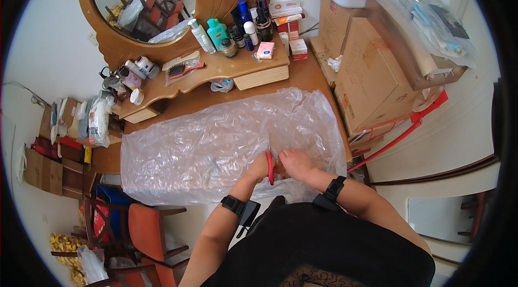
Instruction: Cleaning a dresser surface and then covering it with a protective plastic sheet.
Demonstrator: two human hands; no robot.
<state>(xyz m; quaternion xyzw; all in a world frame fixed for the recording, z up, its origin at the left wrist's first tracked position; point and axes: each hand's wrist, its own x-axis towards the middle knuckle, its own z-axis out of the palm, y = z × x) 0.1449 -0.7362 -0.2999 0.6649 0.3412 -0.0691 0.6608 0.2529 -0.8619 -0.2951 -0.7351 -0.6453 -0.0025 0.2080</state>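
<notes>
Red-handled scissors (271, 168) stand with their narrow blades pointing away from me, over a clear plastic sheet. My left hand (260, 167) is closed around the scissors' handles. Close beside it on the right, my right hand (297, 163) is closed, its fingers bent inward toward the scissors. What those fingers grip is hidden from this view. Beneath both hands, the crinkled clear plastic sheet (189, 147) is spread over the front of the wooden dressing table (307, 74).
Bottles (217, 33), a hairbrush (186, 69) and small boxes line the raised shelf below a round mirror (141, 1). Stacked cardboard boxes (372, 71) rise at the right, with a red pole (388, 144) beside them. An orange-seated chair (145, 230) stands lower left.
</notes>
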